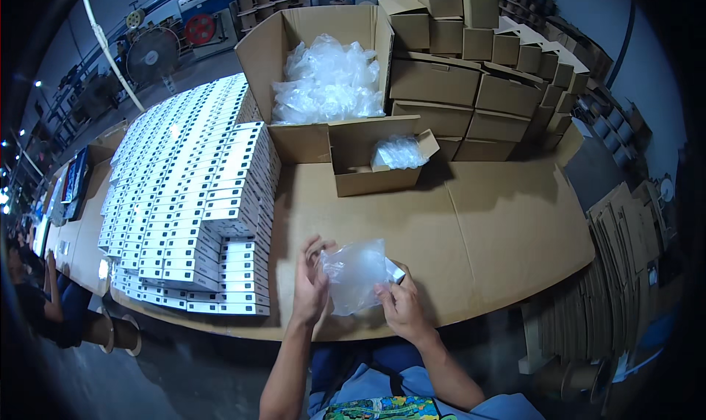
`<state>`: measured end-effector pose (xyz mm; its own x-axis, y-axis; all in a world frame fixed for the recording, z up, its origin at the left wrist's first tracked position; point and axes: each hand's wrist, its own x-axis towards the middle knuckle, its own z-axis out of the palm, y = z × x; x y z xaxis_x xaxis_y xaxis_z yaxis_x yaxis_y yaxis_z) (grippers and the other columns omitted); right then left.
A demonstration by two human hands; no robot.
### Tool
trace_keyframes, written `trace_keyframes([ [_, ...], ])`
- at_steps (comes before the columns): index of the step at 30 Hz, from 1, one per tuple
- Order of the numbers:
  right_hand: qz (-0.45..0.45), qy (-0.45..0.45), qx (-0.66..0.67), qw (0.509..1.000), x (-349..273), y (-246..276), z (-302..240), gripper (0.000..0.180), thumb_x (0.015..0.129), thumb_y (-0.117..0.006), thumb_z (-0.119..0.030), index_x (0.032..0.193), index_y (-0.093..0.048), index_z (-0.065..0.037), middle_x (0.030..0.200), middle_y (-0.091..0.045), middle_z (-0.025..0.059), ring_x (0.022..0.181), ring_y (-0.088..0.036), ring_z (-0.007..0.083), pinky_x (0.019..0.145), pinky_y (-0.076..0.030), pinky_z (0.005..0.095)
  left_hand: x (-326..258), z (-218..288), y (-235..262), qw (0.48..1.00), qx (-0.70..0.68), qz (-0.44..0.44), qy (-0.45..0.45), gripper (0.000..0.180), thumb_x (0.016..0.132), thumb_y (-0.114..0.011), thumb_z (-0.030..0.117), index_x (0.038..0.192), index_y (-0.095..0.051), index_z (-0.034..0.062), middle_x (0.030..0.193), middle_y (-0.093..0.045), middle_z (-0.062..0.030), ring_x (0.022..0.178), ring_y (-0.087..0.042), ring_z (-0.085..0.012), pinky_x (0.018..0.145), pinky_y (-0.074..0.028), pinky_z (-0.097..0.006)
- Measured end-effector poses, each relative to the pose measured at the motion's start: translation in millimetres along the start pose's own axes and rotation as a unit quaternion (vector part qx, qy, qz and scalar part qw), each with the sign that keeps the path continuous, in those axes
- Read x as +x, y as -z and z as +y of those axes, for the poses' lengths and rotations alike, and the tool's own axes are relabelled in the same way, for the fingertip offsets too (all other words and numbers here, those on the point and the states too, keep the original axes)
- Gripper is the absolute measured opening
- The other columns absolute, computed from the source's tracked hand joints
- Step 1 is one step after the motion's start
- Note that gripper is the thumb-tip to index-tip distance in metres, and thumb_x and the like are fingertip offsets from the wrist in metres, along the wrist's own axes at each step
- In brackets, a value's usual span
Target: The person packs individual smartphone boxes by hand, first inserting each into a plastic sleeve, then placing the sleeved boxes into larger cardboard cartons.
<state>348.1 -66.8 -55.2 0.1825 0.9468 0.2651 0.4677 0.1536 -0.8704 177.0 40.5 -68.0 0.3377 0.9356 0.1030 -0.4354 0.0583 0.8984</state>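
A clear plastic bag [353, 280] is stretched between my two hands above the near part of the cardboard-covered table. My left hand [312, 284] is at the bag's left edge, fingers curved around it and slightly blurred. With its thumb pressed on the bag's lower right side, my right hand [406, 307] grips it. A small white box [395, 272] shows behind the bag, also in my right hand; most of it is hidden. To the left rises a large stack of similar white boxes [195, 199].
A big open carton [254, 56] of clear bags [331, 78] stands at the back. Before it, a smaller open carton [360, 184] holds wrapped plastic [397, 153]. Brown cartons [434, 82] are piled back right, flattened cardboard [625, 273] at right. Another person's arm [53, 291] shows far left.
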Motion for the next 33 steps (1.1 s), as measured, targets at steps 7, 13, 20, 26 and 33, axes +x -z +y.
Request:
trace_keyframes([
  [7, 0.005, 0.068, -0.067, 0.995, 1, -3, 4, 0.026, 0.097, -0.059, -0.011, 0.110, -0.065, 0.010, 0.133, -0.049, 0.0304, 0.118, -0.055, 0.0429, 0.099, -0.046, 0.0433, -27, -1, -10, 0.984, 0.139, -0.023, 0.113, 0.054, 0.081, -0.084, 0.010, 0.127, -0.057, -0.0032, 0.112, -0.068, -0.0110, 0.105, -0.065, -0.0179, 0.094, -0.052, -0.032],
  [13, -0.005, -0.018, 0.037, 0.999, 10, 33, 4, 0.035, 0.092, -0.052, -0.005, 0.123, -0.067, 0.000, 0.123, -0.061, 0.0223, 0.117, -0.060, 0.0340, 0.103, -0.046, 0.0382, -29, 5, -6, 0.981, 0.192, -0.013, 0.011, 0.037, 0.083, -0.083, 0.010, 0.113, -0.065, -0.0042, 0.104, -0.072, -0.0106, 0.094, -0.069, -0.0167, 0.083, -0.056, -0.030],
  [20, 0.158, 0.031, 0.240, 0.957, 46, 48, -14, 0.057, 0.091, -0.059, 0.010, 0.142, -0.038, -0.001, 0.120, -0.056, 0.0144, 0.109, -0.059, 0.0190, 0.097, -0.049, 0.0314, -35, 9, -2, 0.960, 0.271, -0.075, -0.007, 0.035, 0.082, -0.083, 0.012, 0.111, -0.068, -0.0017, 0.095, -0.074, -0.0104, 0.089, -0.070, -0.0157, 0.080, -0.056, -0.031],
  [26, 0.142, 0.049, 0.318, 0.936, 52, 26, -29, 0.045, 0.088, -0.072, 0.007, 0.115, -0.039, -0.004, 0.117, -0.051, 0.0131, 0.108, -0.058, 0.0168, 0.095, -0.052, 0.0304, -34, 2, -5, 0.946, 0.305, -0.105, -0.037, 0.033, 0.082, -0.083, 0.011, 0.109, -0.068, -0.0012, 0.093, -0.075, -0.0119, 0.086, -0.071, -0.0157, 0.077, -0.057, -0.032],
  [33, 0.070, 0.059, 0.296, 0.951, 49, 25, -20, 0.038, 0.089, -0.069, 0.007, 0.116, -0.044, -0.002, 0.113, -0.053, 0.0107, 0.107, -0.057, 0.0158, 0.097, -0.049, 0.0305, -32, -2, 5, 0.951, 0.290, -0.103, -0.026, 0.030, 0.081, -0.081, 0.008, 0.106, -0.068, -0.0017, 0.091, -0.074, -0.0116, 0.086, -0.071, -0.0154, 0.077, -0.056, -0.031],
])
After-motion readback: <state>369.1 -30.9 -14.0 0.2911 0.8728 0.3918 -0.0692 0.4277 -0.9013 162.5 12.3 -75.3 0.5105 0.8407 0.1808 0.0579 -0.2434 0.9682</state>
